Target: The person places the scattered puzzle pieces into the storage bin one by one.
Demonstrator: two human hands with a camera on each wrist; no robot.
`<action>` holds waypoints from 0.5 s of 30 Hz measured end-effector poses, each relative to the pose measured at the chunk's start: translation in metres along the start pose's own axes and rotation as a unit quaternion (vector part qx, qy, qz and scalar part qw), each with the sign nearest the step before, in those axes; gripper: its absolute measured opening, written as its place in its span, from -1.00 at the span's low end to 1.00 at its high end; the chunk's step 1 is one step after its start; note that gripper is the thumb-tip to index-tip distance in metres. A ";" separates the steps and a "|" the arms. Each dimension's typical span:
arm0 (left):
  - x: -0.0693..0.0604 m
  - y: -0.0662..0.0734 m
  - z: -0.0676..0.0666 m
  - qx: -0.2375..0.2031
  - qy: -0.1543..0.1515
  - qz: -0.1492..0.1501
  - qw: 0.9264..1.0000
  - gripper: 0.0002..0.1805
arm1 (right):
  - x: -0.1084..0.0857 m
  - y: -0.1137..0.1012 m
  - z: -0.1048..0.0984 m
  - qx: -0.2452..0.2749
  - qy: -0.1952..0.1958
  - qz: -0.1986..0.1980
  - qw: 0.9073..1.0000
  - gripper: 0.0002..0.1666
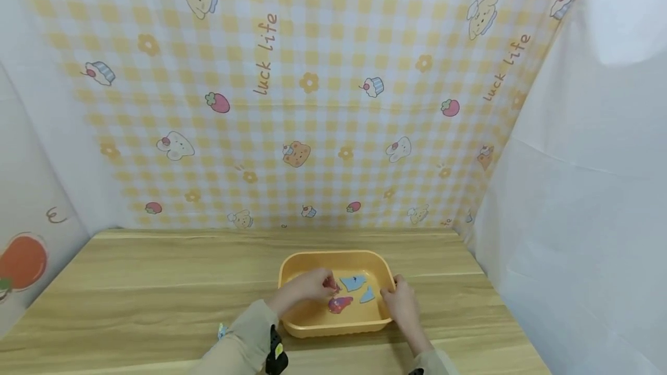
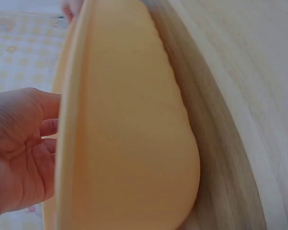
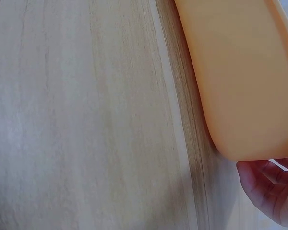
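Note:
An orange-yellow plastic tray stands on the table, with several flat pieces on its floor. My left hand reaches over the tray's left side and pinches a small reddish flat piece at its fingertips. Just below lies a pink-purple piece. Farther right are a light blue piece and a smaller blue piece. With its thumb over the rim, my right hand grips the tray's right side. In the left wrist view the tray wall hides my left fingertips.
A small blue-and-white item lies on the wooden table, partly behind my left sleeve. A yellow checked cloth hangs along the table's back edge. White sheets close off the sides.

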State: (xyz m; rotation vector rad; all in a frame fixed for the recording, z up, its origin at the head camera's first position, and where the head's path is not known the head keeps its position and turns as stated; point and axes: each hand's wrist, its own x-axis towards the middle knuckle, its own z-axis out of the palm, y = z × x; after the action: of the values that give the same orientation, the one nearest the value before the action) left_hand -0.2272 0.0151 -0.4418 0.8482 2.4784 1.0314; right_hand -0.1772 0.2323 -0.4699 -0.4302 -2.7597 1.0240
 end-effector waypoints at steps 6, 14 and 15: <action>-0.017 -0.013 -0.025 -0.002 0.060 0.032 0.998 -0.91 | 0.001 -0.001 -0.001 0.008 -0.009 0.002 1.000 -0.65; -0.047 -0.044 -0.055 -0.040 0.181 -0.015 0.983 -0.83 | -0.001 -0.001 -0.001 0.004 -0.018 0.008 1.000 -0.63; -0.050 -0.047 -0.058 -0.042 0.192 -0.021 0.980 -0.83 | -0.001 -0.001 -0.001 0.005 -0.019 0.008 1.000 -0.63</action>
State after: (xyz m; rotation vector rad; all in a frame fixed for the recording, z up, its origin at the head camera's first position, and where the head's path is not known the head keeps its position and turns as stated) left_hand -0.2360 -0.0740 -0.4326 0.6144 2.7222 1.3862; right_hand -0.1762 0.2318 -0.4682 -0.4357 -2.7875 1.0603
